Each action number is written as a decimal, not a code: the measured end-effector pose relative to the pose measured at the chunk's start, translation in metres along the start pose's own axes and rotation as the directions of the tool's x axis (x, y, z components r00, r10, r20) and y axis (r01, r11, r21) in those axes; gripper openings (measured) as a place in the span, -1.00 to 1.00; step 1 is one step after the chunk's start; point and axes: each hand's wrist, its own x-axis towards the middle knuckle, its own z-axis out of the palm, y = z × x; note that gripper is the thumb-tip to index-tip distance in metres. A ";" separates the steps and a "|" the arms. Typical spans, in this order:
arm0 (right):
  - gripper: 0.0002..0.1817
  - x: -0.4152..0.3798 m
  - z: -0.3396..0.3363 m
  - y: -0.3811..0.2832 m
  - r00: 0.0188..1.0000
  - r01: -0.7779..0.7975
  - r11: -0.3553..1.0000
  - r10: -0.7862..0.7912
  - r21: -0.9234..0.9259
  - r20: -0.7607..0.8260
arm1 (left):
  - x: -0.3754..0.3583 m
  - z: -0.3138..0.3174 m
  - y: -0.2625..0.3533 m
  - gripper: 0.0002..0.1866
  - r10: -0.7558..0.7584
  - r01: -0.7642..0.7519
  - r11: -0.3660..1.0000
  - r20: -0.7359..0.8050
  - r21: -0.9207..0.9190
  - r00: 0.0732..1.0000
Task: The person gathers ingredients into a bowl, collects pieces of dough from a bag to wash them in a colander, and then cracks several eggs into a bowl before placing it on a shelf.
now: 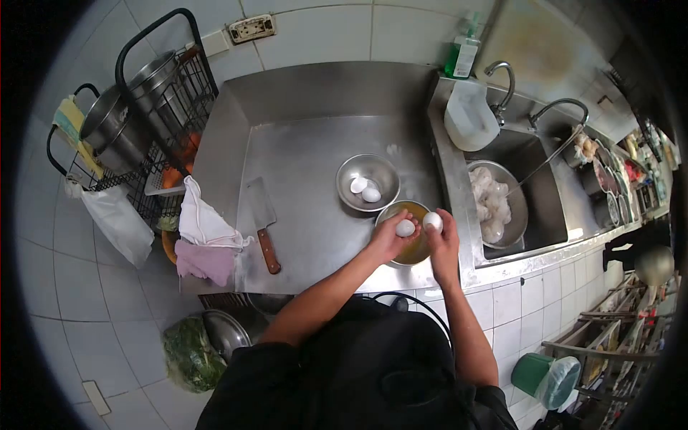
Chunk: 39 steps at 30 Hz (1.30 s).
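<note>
My left hand [388,241] is closed around a white egg [405,228] over the near metal bowl. Beside it, my right hand [446,247] grips another white egg [432,221] at the bowl's right side. Whether either is whole or just shell cannot be made out. Beneath my hands, the near metal bowl [393,208] contains yellow liquid egg [414,251]. Just behind it sits a second metal bowl [344,178], with two white egg pieces [370,194] inside; one looks like an open shell.
A cleaver [267,233] with a wooden handle lies on the steel counter [308,251] to the left. Cloths [204,261] hang over its left edge by a wire rack with pots. On the right, a sink [552,215] holds a basin under a running hose.
</note>
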 end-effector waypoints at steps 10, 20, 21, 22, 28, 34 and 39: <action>-0.60 0.033 -0.025 0.027 0.846 -0.417 0.907 0.408 -0.052 0.344 | -0.015 0.014 0.013 -0.40 -0.095 0.050 0.966 0.167 0.252 0.981; -0.53 0.041 -0.027 0.034 0.856 -0.287 0.908 0.386 -0.304 0.343 | -0.025 0.017 0.047 -0.51 -0.054 -0.117 0.543 0.173 0.832 0.983; -0.53 0.043 -0.026 0.032 0.860 -0.263 0.906 0.376 -0.332 0.345 | -0.023 0.018 0.047 -0.51 -0.034 -0.135 0.527 0.179 0.839 0.983; -0.52 0.042 -0.024 0.029 0.858 -0.274 0.895 0.393 -0.351 0.332 | -0.018 0.013 0.044 -0.52 0.000 -0.166 0.501 0.191 0.849 0.982; -0.51 0.045 -0.017 0.041 0.919 -0.054 0.867 0.237 -0.495 0.315 | -0.008 0.000 0.028 -0.58 0.167 -0.240 0.163 0.213 0.957 0.963; -0.51 0.043 -0.014 0.052 0.951 0.114 0.802 0.082 -0.586 0.297 | -0.007 -0.008 0.019 -0.63 0.271 -0.302 0.092 0.268 0.949 0.925; -0.54 0.040 -0.017 0.058 0.938 0.284 0.734 -0.080 -0.617 0.337 | -0.025 0.011 0.026 -0.62 0.297 -0.291 -0.120 0.314 0.949 0.902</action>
